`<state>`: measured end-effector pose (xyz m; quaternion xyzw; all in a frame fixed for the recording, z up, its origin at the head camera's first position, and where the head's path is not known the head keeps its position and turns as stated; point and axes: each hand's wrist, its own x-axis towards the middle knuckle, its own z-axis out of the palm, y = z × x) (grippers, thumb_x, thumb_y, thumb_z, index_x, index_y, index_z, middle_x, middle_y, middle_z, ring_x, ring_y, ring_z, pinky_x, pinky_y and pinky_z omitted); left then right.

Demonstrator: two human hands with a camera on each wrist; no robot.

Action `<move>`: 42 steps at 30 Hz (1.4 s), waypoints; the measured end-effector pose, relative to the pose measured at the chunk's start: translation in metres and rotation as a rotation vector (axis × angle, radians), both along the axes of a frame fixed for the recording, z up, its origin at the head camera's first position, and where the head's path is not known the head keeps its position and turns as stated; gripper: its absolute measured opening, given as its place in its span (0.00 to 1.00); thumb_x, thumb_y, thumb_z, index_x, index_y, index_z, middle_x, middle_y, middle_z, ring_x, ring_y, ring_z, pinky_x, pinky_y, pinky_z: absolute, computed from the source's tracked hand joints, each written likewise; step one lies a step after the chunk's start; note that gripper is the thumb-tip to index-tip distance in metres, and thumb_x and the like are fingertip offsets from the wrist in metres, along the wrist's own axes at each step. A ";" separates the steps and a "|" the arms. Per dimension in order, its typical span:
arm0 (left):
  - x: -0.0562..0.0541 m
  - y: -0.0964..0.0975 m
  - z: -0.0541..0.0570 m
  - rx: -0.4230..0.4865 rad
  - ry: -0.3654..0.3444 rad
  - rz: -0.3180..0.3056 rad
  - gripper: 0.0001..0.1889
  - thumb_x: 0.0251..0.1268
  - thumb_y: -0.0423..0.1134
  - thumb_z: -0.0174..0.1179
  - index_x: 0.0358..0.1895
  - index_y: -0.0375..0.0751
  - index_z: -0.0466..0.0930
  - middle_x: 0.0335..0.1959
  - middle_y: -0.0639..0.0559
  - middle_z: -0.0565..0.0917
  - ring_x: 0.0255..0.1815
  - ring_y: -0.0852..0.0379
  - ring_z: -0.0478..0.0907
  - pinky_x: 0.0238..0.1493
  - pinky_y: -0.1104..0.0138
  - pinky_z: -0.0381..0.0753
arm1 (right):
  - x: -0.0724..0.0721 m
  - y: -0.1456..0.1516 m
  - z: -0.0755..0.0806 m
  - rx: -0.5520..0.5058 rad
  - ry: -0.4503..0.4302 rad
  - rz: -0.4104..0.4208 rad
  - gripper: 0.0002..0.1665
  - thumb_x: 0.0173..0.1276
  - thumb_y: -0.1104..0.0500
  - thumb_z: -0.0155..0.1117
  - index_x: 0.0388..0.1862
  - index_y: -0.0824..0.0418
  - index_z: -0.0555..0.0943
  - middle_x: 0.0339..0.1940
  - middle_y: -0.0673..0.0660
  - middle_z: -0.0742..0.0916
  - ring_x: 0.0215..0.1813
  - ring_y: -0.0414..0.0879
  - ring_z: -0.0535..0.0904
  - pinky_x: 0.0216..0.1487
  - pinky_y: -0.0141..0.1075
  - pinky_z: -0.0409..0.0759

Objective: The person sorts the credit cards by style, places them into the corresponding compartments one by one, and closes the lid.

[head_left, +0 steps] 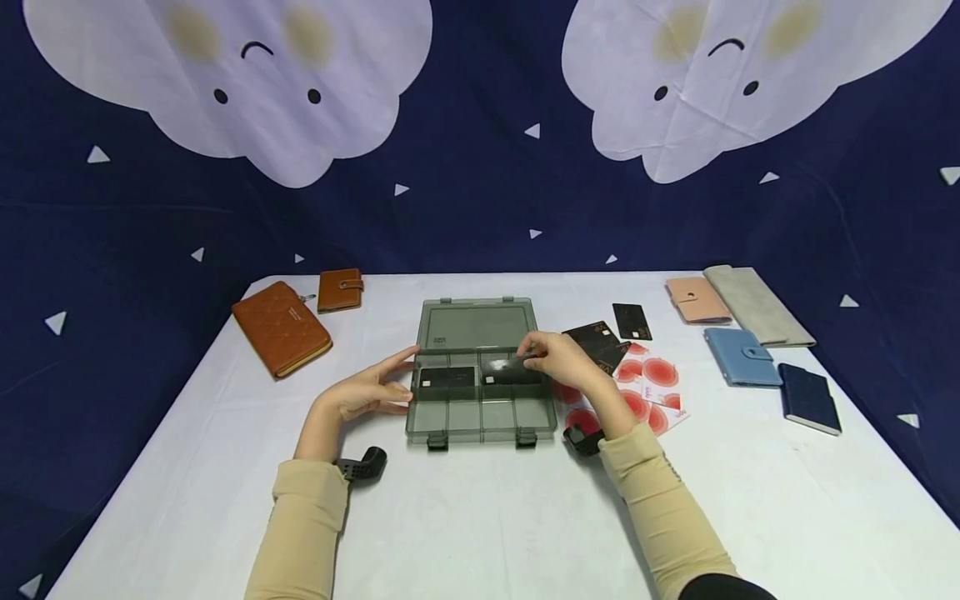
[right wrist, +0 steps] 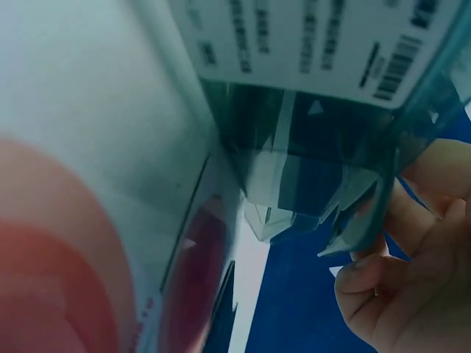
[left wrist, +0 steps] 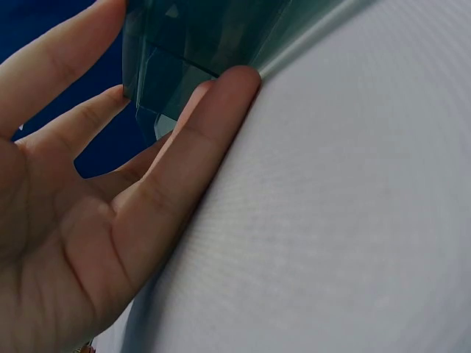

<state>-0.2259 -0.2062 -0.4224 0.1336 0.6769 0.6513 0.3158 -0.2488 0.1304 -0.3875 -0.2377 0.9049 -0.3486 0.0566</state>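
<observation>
A translucent grey-green compartment box [head_left: 519, 423] lies with its lid [head_left: 476, 325] folded back. One black card [head_left: 442, 378] rests across its upper left compartments. At the upper right compartments, my right hand [head_left: 562, 360] pinches the right end of a second black card [head_left: 504, 372]. My left hand [head_left: 363, 393] touches the box's left side, fingers spread and mostly straight. The left wrist view shows this hand [left wrist: 96, 213] with fingertips against the box wall [left wrist: 199, 44]. In the right wrist view, the box hides part of the right hand [right wrist: 419, 287]; the card is not visible there.
Right of the box lie several black cards [head_left: 595, 337] and white cards with red circles [head_left: 660, 375]. Wallets and a dark notebook [head_left: 810, 400] sit at the right edge. A brown zip wallet [head_left: 281, 329] and a small brown wallet [head_left: 340, 290] stand at the left back.
</observation>
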 end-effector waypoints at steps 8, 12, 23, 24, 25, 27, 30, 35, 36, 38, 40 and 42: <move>0.000 0.000 0.002 -0.015 -0.003 0.004 0.46 0.60 0.25 0.56 0.75 0.52 0.37 0.73 0.37 0.38 0.37 0.60 0.76 0.55 0.52 0.73 | 0.001 -0.001 0.003 0.196 0.122 0.038 0.11 0.58 0.63 0.67 0.41 0.60 0.83 0.37 0.56 0.83 0.40 0.49 0.77 0.42 0.43 0.76; 0.000 0.000 0.002 -0.017 -0.003 0.003 0.46 0.60 0.25 0.56 0.75 0.52 0.37 0.73 0.37 0.38 0.37 0.60 0.76 0.55 0.52 0.74 | 0.002 -0.001 0.003 0.283 0.149 0.039 0.13 0.58 0.62 0.67 0.44 0.58 0.84 0.42 0.57 0.82 0.43 0.51 0.78 0.44 0.44 0.76; 0.000 0.000 0.001 -0.020 -0.002 0.002 0.47 0.59 0.25 0.57 0.75 0.52 0.37 0.73 0.37 0.37 0.37 0.60 0.76 0.54 0.53 0.74 | 0.001 0.002 0.004 0.274 0.157 0.090 0.14 0.58 0.64 0.66 0.44 0.61 0.84 0.42 0.58 0.82 0.43 0.52 0.78 0.46 0.45 0.76; 0.000 0.000 0.001 -0.020 -0.002 0.001 0.47 0.59 0.25 0.57 0.75 0.52 0.37 0.73 0.37 0.37 0.37 0.60 0.76 0.54 0.53 0.74 | 0.001 0.003 0.004 0.256 0.152 0.097 0.13 0.58 0.64 0.66 0.44 0.61 0.84 0.41 0.58 0.82 0.43 0.51 0.78 0.45 0.45 0.76; 0.000 0.000 0.001 -0.020 -0.001 0.000 0.47 0.59 0.25 0.57 0.75 0.52 0.37 0.73 0.37 0.37 0.37 0.60 0.76 0.54 0.53 0.74 | 0.000 0.004 0.004 0.230 0.142 0.099 0.13 0.58 0.65 0.65 0.44 0.62 0.84 0.41 0.58 0.82 0.43 0.51 0.77 0.45 0.44 0.76; 0.000 0.000 0.001 -0.020 0.002 -0.003 0.47 0.60 0.26 0.57 0.75 0.52 0.37 0.73 0.37 0.37 0.37 0.60 0.76 0.55 0.53 0.74 | -0.001 0.008 0.005 0.166 0.113 0.087 0.12 0.60 0.65 0.64 0.44 0.62 0.83 0.40 0.57 0.83 0.40 0.49 0.77 0.41 0.42 0.76; 0.000 0.000 0.001 -0.018 0.002 -0.005 0.47 0.60 0.26 0.57 0.75 0.52 0.36 0.73 0.37 0.37 0.37 0.60 0.76 0.55 0.52 0.74 | -0.002 0.017 0.010 0.059 0.096 0.046 0.13 0.60 0.67 0.62 0.44 0.63 0.83 0.36 0.57 0.83 0.36 0.48 0.75 0.36 0.39 0.74; 0.000 0.000 0.002 -0.023 0.002 -0.002 0.47 0.59 0.26 0.58 0.75 0.52 0.37 0.73 0.37 0.37 0.37 0.60 0.76 0.55 0.53 0.74 | -0.007 0.037 0.011 -0.001 0.122 -0.037 0.14 0.59 0.68 0.61 0.45 0.66 0.81 0.34 0.61 0.82 0.33 0.48 0.74 0.37 0.40 0.73; 0.000 0.000 0.002 -0.025 0.003 -0.002 0.47 0.59 0.27 0.58 0.75 0.52 0.37 0.73 0.37 0.37 0.37 0.60 0.76 0.55 0.53 0.74 | -0.009 0.041 0.010 0.011 0.117 -0.054 0.14 0.60 0.68 0.61 0.46 0.67 0.81 0.35 0.62 0.82 0.34 0.50 0.74 0.38 0.42 0.73; 0.000 0.000 0.002 -0.026 0.004 -0.001 0.47 0.59 0.27 0.58 0.75 0.52 0.37 0.73 0.36 0.37 0.37 0.60 0.76 0.55 0.53 0.74 | -0.011 0.048 0.007 0.056 0.082 -0.100 0.16 0.59 0.68 0.61 0.47 0.69 0.80 0.37 0.65 0.82 0.38 0.53 0.76 0.42 0.45 0.74; 0.000 0.000 0.002 -0.024 0.005 -0.003 0.47 0.59 0.27 0.58 0.75 0.51 0.37 0.73 0.36 0.37 0.37 0.60 0.76 0.55 0.54 0.74 | -0.012 0.054 0.005 0.135 0.025 -0.144 0.18 0.57 0.67 0.63 0.48 0.70 0.78 0.41 0.68 0.82 0.43 0.58 0.77 0.45 0.48 0.75; 0.000 0.000 0.002 -0.021 0.003 -0.003 0.47 0.59 0.27 0.58 0.75 0.51 0.37 0.72 0.36 0.37 0.37 0.60 0.76 0.55 0.54 0.74 | -0.012 0.058 0.003 0.229 -0.034 -0.193 0.22 0.54 0.65 0.67 0.49 0.70 0.77 0.46 0.70 0.80 0.48 0.61 0.76 0.48 0.51 0.74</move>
